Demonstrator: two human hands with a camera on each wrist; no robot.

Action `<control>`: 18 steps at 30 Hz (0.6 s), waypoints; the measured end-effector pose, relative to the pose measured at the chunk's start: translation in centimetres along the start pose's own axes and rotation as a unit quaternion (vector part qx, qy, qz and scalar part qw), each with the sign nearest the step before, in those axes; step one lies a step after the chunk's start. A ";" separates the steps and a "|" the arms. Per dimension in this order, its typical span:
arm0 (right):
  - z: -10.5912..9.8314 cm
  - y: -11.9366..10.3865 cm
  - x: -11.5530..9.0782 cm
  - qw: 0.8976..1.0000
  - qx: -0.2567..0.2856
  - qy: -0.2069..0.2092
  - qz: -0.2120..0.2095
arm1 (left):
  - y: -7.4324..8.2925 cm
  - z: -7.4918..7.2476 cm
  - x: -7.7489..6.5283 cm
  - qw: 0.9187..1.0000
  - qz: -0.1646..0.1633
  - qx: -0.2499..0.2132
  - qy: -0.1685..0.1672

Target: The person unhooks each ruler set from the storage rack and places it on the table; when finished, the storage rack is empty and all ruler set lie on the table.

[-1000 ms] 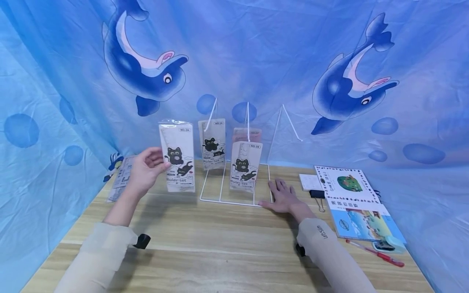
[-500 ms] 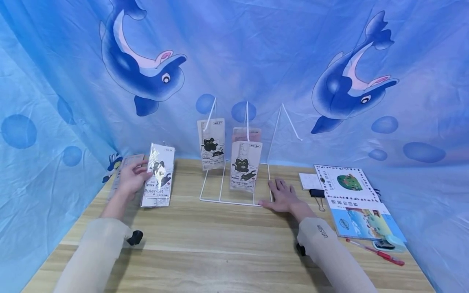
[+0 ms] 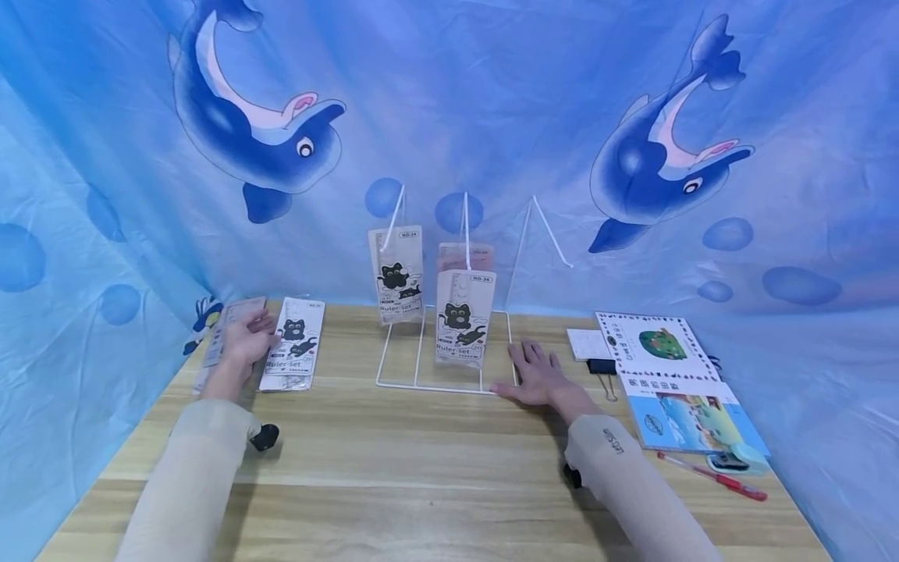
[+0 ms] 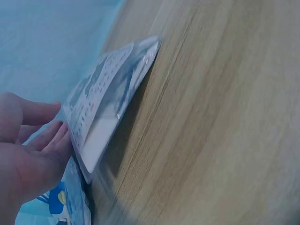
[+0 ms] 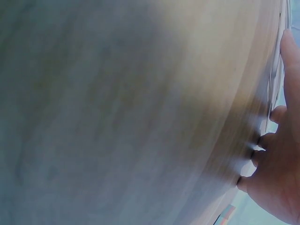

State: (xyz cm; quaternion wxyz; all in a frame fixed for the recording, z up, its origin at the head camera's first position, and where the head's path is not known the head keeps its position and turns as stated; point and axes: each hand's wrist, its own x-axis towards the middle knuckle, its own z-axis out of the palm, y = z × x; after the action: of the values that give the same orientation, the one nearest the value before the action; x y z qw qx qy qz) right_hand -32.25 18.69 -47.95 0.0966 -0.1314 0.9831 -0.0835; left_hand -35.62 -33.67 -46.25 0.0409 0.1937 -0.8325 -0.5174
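On the left of the table, a ruler set packet (image 3: 293, 343) printed with black cats lies on another packet (image 3: 285, 382). My left hand (image 3: 247, 340) is right at the left edge of the top packet. In the left wrist view, thumb and fingers (image 4: 44, 140) stand apart beside the packet (image 4: 101, 108). Several more ruler set packets hang from a white wire rack (image 3: 417, 367), one on its left hook (image 3: 399, 273) and others on the middle hook (image 3: 463, 316). My right hand (image 3: 537, 376) lies spread on the table, its thumb at the rack's front right corner.
Under my left hand lies a pinkish packet (image 3: 228, 328). At the right are an open picture book (image 3: 677, 382), a small white pad (image 3: 586, 344), a black binder clip (image 3: 601, 367), a stapler (image 3: 740, 459) and a red pen (image 3: 723, 480). The rack's right hook (image 3: 551, 230) is bare.
My left hand has carried the ruler set packet leftward and down from beside the rack onto another packet, and its grip has loosened. The right hand has stayed at the rack's base.
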 end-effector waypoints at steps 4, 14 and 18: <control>-0.1 -0.1 0.0 1.000 -0.005 0.000 -0.002 | -0.1 0.2 0.1 1.000 -0.004 -0.007 -0.002; -0.2 -0.1 -0.1 1.000 -0.002 -0.005 -0.001 | 0.3 0.1 -0.6 1.000 -0.005 -0.010 -0.005; -0.3 -0.2 -0.1 1.000 -0.005 -0.006 -0.002 | 1.8 0.7 -0.8 0.999 0.028 -0.021 -0.010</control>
State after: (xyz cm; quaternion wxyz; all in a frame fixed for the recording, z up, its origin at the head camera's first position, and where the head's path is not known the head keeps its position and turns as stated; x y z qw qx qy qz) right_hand -32.14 18.63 -47.63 0.1018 -0.1345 0.9826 -0.0780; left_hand -35.56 -32.04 -44.91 0.0510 0.1644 -0.8266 -0.5357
